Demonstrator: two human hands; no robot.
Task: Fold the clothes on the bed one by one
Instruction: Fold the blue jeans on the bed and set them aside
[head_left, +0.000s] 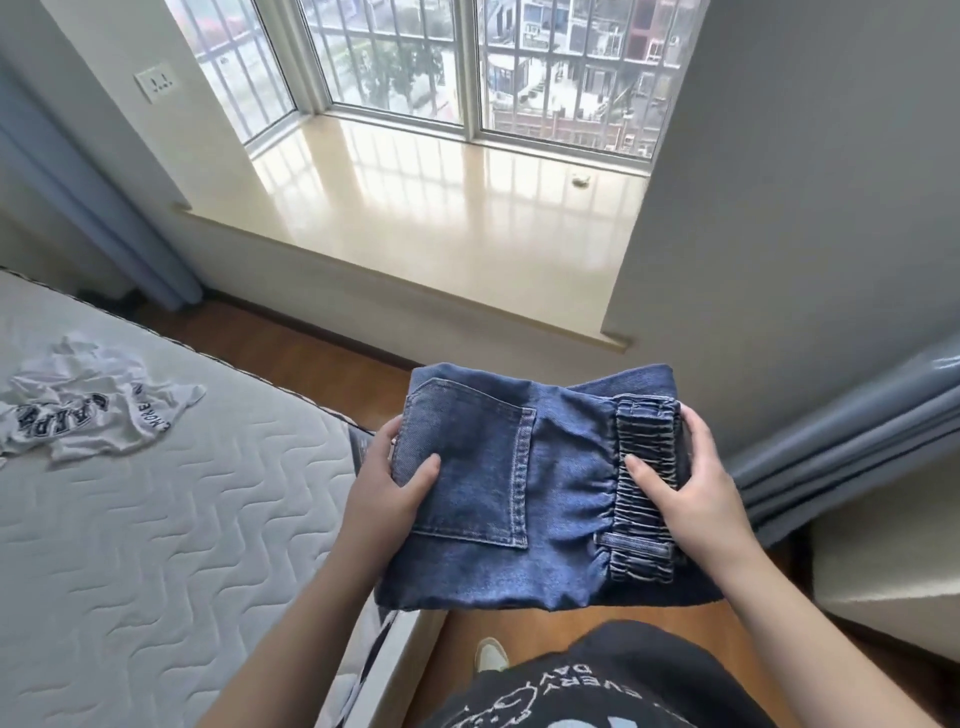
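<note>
A folded pair of blue jeans (530, 493) hangs in the air in front of me, above the floor beside the bed, back pocket up and elastic waistband to the right. My left hand (387, 483) grips the left edge, thumb on top. My right hand (696, 486) grips the right edge over the waistband, thumb on the gathered elastic. A crumpled white T-shirt (88, 410) with dark lettering lies on the mattress (156, 545) at the left.
A wide cream window ledge (441, 218) lies ahead under a barred window. Grey-blue curtains (852, 436) hang at the right, with a pale piece of furniture (893, 551) below. Wooden floor (311, 348) runs between bed and ledge.
</note>
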